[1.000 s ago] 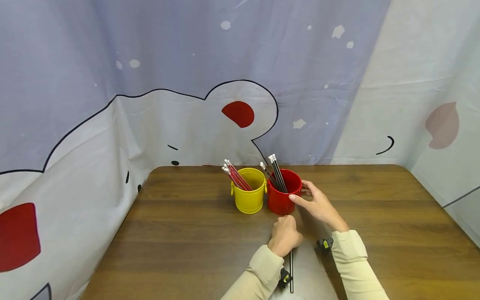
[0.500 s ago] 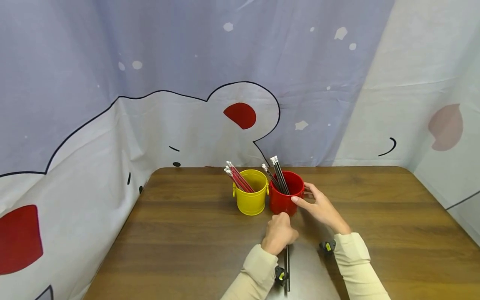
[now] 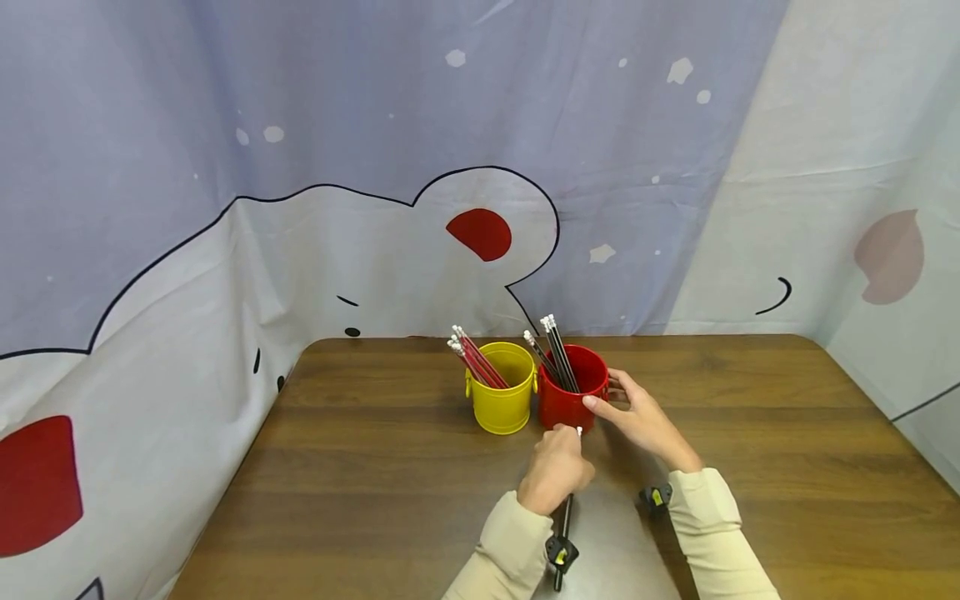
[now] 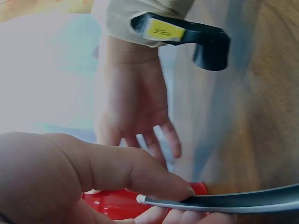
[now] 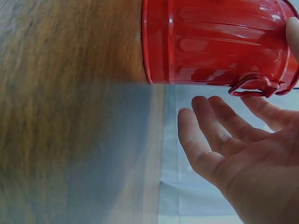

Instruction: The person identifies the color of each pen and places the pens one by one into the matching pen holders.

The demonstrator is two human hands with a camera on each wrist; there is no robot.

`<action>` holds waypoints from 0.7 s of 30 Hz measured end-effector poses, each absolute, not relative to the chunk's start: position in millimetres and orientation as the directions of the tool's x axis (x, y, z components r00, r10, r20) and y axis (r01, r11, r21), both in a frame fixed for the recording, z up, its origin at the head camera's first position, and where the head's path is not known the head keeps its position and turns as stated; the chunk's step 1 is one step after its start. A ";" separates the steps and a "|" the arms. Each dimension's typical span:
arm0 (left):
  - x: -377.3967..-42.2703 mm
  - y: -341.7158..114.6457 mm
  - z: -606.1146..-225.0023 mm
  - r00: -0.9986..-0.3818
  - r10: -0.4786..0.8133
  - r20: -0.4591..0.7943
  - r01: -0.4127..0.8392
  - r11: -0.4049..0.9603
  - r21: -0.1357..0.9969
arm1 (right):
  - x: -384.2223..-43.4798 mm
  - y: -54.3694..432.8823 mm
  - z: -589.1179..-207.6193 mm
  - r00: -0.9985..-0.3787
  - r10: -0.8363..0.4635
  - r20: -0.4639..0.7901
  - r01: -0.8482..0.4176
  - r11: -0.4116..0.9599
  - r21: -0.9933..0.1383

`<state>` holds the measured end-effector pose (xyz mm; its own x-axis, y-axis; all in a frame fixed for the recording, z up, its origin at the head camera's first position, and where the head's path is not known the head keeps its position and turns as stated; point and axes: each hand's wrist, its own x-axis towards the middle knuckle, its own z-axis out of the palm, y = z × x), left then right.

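In the head view my left hand (image 3: pixel 557 468) is in front of the red bucket (image 3: pixel 561 408), its thumb and fingers pinching a black pencil (image 4: pixel 247 200) with a white eraser tip. The eraser tip shows just past the knuckles, and the shaft slants back under the wrist toward me. My right hand (image 3: pixel 637 421) touches the red bucket's right side. Its thumb lies at the rim, and its other fingers (image 5: pixel 210 123) extend loosely around the side by the small handle (image 5: pixel 254 85). Several black pencils (image 3: pixel 561 358) with white erasers lean inside that bucket.
A yellow bucket (image 3: pixel 501 412) stands close to the red one's left and holds several pink-red pencils (image 3: pixel 480 360). Both are near the back of the wooden table (image 3: pixel 360 483). A printed curtain (image 3: pixel 360 267) hangs behind the table.
The left hand has shifted slightly left, the pencil's near end has swung left, and its eraser tip now shows beyond the hand. The right hand has stayed at the red bucket.
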<state>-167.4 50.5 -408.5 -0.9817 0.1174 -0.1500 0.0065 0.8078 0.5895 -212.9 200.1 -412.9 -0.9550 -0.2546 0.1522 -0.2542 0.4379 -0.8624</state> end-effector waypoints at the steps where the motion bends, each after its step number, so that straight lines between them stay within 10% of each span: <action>1: -166.8 49.4 -406.5 -0.980 0.123 -0.159 0.003 0.798 0.602 | -213.0 200.3 -413.1 -0.954 -0.256 0.153 -0.256 0.438 -0.862; 9: -164.9 43.2 -391.2 -0.959 0.136 -0.250 -0.064 0.752 0.656 | -213.3 200.8 -413.6 -0.956 -0.253 0.149 -0.251 0.439 -0.863; 21: -165.2 37.2 -378.0 -0.986 0.167 0.013 0.123 0.668 0.734 | -210.2 199.1 -410.0 -0.961 -0.241 0.135 -0.237 0.470 -0.850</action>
